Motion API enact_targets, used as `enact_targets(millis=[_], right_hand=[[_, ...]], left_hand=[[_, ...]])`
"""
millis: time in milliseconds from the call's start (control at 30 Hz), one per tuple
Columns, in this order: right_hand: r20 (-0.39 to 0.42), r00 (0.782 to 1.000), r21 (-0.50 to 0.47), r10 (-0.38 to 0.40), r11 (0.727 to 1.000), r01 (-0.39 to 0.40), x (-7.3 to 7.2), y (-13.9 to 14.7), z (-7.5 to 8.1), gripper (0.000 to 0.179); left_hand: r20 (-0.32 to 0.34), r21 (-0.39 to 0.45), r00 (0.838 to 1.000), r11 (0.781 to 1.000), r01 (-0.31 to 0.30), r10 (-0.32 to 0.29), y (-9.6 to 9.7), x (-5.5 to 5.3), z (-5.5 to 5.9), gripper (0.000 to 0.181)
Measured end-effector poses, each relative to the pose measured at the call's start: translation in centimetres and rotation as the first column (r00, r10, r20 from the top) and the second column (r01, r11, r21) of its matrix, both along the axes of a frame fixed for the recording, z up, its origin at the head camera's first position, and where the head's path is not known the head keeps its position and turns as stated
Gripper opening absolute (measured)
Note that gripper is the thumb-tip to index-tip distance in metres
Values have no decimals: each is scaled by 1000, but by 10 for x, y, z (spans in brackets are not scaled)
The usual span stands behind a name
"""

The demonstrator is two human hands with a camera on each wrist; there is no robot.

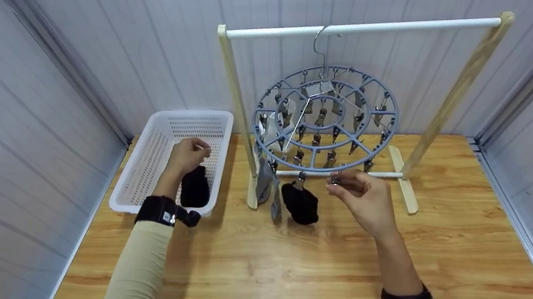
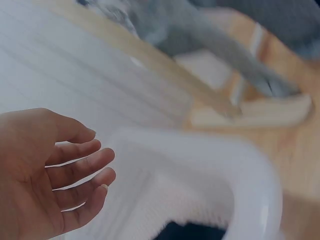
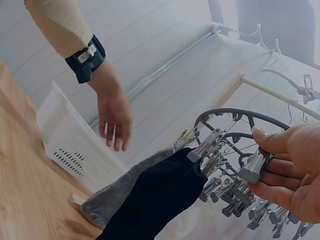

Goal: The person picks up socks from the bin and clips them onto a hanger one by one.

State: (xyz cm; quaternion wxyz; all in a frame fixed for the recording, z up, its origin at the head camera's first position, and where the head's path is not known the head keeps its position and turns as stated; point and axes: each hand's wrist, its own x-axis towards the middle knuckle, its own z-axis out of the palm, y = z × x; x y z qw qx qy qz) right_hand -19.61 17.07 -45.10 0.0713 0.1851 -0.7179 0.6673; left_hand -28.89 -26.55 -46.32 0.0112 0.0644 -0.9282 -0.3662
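Note:
My right hand (image 1: 366, 198) pinches a metal clip (image 3: 254, 167) at the front rim of the round blue-grey hanger (image 1: 312, 165); nothing hangs from that clip. Just left of it, a black sock (image 1: 301, 204) dangles from another clip, with grey socks (image 1: 267, 187) farther left. Over the white basket (image 1: 143, 155) hovers my left hand (image 1: 188, 155), its fingers loosely bent and holding nothing, as the left wrist view shows. Inside the basket, below that hand, lies a black sock (image 1: 195, 189).
The hanger's hook (image 1: 317, 42) hangs on the white bar (image 1: 411, 28) of a wooden-legged rack (image 1: 459, 91). Many clips dangle around the hanger. Ribbed panel walls (image 1: 21, 141) enclose the wooden floor (image 1: 292, 278) on the left, back and right.

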Motion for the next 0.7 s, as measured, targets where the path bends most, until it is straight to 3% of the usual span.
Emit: enact_targets(millis=[133, 333, 700], right_hand=[[-14, 1000, 2, 2, 1000, -2, -1, 1, -1, 26], [-8, 1000, 7, 4, 1000, -4, -1, 1, -1, 25], [16, 1000, 1, -7, 1000, 7, -1, 0, 0, 23]], left_hand=[[78, -98, 997, 995, -9, 17, -9, -6, -9, 28], [129, -173, 990, 984, -39, 62, -17, -9, -19, 32], [221, -194, 956, 969, -151, 193, -29, -9, -27, 36]])
